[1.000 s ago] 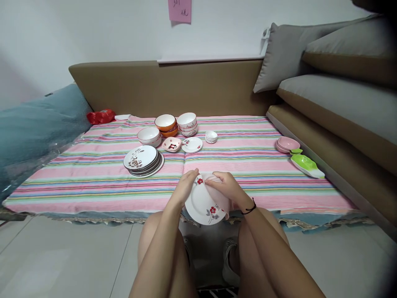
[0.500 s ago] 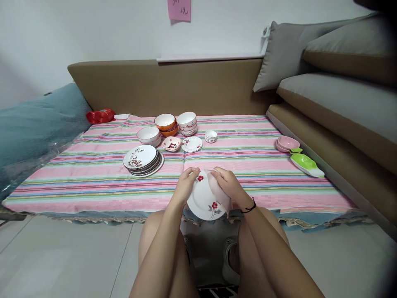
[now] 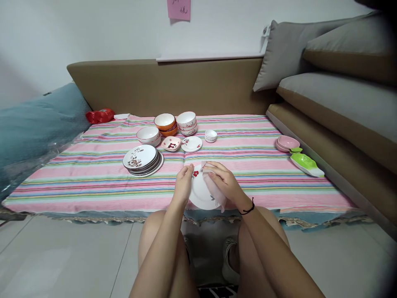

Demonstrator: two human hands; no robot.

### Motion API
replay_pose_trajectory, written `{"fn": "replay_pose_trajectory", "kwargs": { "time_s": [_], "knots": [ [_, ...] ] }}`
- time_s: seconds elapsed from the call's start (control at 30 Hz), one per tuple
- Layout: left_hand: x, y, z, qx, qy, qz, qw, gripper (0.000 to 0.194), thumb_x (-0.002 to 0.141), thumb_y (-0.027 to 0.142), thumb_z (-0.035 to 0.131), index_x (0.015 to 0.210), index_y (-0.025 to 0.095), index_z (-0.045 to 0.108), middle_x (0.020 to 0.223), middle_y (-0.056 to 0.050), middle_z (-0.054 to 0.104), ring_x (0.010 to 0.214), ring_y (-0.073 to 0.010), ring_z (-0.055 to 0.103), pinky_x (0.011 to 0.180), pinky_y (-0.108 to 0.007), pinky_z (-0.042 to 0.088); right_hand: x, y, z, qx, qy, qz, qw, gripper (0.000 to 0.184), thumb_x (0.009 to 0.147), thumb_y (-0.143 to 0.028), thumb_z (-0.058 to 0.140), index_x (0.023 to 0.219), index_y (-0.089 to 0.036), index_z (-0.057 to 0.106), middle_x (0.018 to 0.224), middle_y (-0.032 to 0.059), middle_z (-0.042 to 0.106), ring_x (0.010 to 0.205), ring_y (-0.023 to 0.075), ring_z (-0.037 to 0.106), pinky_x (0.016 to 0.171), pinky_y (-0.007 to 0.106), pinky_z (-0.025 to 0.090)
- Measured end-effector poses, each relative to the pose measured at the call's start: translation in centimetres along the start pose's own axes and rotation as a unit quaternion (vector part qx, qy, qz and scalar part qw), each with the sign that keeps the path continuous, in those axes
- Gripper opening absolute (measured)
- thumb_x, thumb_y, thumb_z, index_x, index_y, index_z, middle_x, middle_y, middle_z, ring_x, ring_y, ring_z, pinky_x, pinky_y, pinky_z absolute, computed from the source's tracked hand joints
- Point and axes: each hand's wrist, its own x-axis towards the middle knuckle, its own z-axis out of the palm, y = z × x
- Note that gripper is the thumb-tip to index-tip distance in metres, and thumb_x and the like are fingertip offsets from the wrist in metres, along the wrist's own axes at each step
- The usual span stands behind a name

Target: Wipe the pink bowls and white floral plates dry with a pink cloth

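Note:
I hold a white plate with red flowers (image 3: 200,190) tilted toward me, above the near edge of the striped cloth. My left hand (image 3: 183,185) grips the plate's left rim. My right hand (image 3: 223,181) presses a pale pink cloth (image 3: 214,191) against the plate's face, fingers closed on the cloth. A black band sits on my right wrist.
On the striped bedcover (image 3: 93,174) lie a stack of patterned plates (image 3: 142,159), white and orange bowls (image 3: 165,123), small saucers (image 3: 211,135), a small flowered plate (image 3: 192,143), pink dishes (image 3: 288,143) and a green leaf dish (image 3: 306,164). Cushions rise at the right.
The plate has risen and tipped further away from me. My right hand with the cloth has slid down over the plate's face, covering the lower flower.

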Motion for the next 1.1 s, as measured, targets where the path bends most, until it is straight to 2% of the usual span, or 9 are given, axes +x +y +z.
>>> {"fn": "replay_pose_trajectory", "kwargs": {
  "time_s": [0.13, 0.23, 0.37, 0.53, 0.67, 0.8, 0.97, 1.03, 1.1],
  "knots": [
    [-0.1, 0.1, -0.1, 0.014, -0.006, -0.002, 1.0, 0.035, 0.074, 0.051, 0.064, 0.073, 0.016, 0.057, 0.063, 0.003, 0.052, 0.057, -0.0116, 0.046, 0.055, -0.022, 0.034, -0.2, 0.3, 0.2, 0.057, 0.046, 0.05, 0.996, 0.033, 0.094, -0.036, 0.039, 0.118, -0.024, 0.058, 0.12, 0.0056, 0.06, 0.115, 0.0194, 0.052, 0.101, 0.036, 0.038],
    [-0.2, 0.3, 0.0, 0.035, -0.008, 0.0, 0.999, 0.034, 0.076, 0.049, 0.062, 0.072, 0.016, 0.056, 0.064, 0.003, 0.051, 0.059, -0.0115, 0.045, 0.056, -0.022, 0.034, -0.2, 0.6, 0.3, 0.071, 0.082, 0.087, 0.99, 0.025, 0.091, -0.031, 0.045, 0.111, -0.023, 0.057, 0.113, 0.0047, 0.062, 0.107, 0.0192, 0.056, 0.095, 0.034, 0.042],
    [-0.4, 0.6, 0.2, 0.066, -0.033, 0.022, 0.997, 0.032, 0.079, 0.047, 0.059, 0.071, 0.016, 0.055, 0.067, 0.003, 0.051, 0.063, -0.0116, 0.045, 0.06, -0.022, 0.034, -0.2, 0.8, 0.2, 0.036, 0.053, 0.078, 0.995, 0.028, 0.084, -0.023, 0.054, 0.111, -0.024, 0.06, 0.117, 0.0035, 0.062, 0.112, 0.0191, 0.055, 0.099, 0.033, 0.04],
    [-0.7, 0.9, 0.1, 0.11, -0.073, 0.041, 0.99, 0.024, 0.08, 0.041, 0.057, 0.073, 0.017, 0.057, 0.072, 0.002, 0.055, 0.07, -0.0136, 0.049, 0.067, -0.023, 0.036, -0.2, 0.7, -0.1, 0.011, -0.003, 0.054, 0.998, 0.032, 0.086, -0.022, 0.05, 0.117, -0.025, 0.061, 0.121, 0.0035, 0.062, 0.113, 0.0184, 0.055, 0.1, 0.034, 0.04],
    [-0.8, 0.9, -0.1, 0.17, -0.098, 0.039, 0.98, 0.027, 0.079, 0.044, 0.059, 0.084, 0.018, 0.062, 0.082, -0.001, 0.062, 0.078, -0.0165, 0.055, 0.073, -0.025, 0.04, -0.2, 0.5, -0.2, 0.007, -0.044, 0.037, 0.998, 0.032, 0.089, -0.026, 0.049, 0.118, -0.026, 0.061, 0.12, 0.0041, 0.062, 0.112, 0.0193, 0.056, 0.098, 0.035, 0.042],
    [-1.0, 1.0, 0.0, 0.228, -0.105, 0.08, 0.965, 0.029, 0.075, 0.039, 0.066, 0.096, 0.019, 0.064, 0.101, -0.004, 0.066, 0.097, -0.0212, 0.057, 0.086, -0.03, 0.04, -0.2, 0.3, -0.2, 0.015, -0.043, 0.033, 0.998, 0.032, 0.089, -0.028, 0.049, 0.119, -0.026, 0.059, 0.122, 0.0046, 0.061, 0.114, 0.0203, 0.054, 0.099, 0.036, 0.04],
    [-1.0, 1.3, -0.1, 0.236, -0.165, 0.121, 0.95, 0.042, 0.081, 0.027, 0.058, 0.123, 0.023, 0.056, 0.131, -0.005, 0.055, 0.123, -0.0216, 0.047, 0.103, -0.033, 0.033, -0.3, 0.4, -0.3, 0.012, -0.013, 0.071, 0.997, 0.043, 0.082, -0.023, 0.055, 0.125, -0.027, 0.049, 0.126, 0.0043, 0.056, 0.114, 0.0205, 0.052, 0.097, 0.035, 0.04],
    [-1.0, 1.4, -0.1, 0.24, -0.198, 0.126, 0.942, 0.043, 0.083, 0.025, 0.054, 0.127, 0.024, 0.053, 0.134, -0.004, 0.053, 0.125, -0.0203, 0.045, 0.104, -0.032, 0.032, -0.4, 0.5, -0.3, 0.009, -0.009, 0.082, 0.997, 0.039, 0.082, -0.025, 0.056, 0.12, -0.025, 0.049, 0.118, 0.0047, 0.058, 0.107, 0.0206, 0.054, 0.092, 0.034, 0.042],
    [-1.0, 1.4, -0.2, 0.249, -0.213, 0.132, 0.936, 0.038, 0.084, 0.025, 0.052, 0.122, 0.023, 0.057, 0.129, -0.003, 0.057, 0.121, -0.0201, 0.048, 0.102, -0.03, 0.034, -0.5, 0.6, -0.3, 0.007, 0.0, 0.089, 0.996, 0.033, 0.081, -0.026, 0.056, 0.113, -0.024, 0.049, 0.108, 0.0041, 0.059, 0.1, 0.0201, 0.055, 0.087, 0.033, 0.042]
  ]
}}
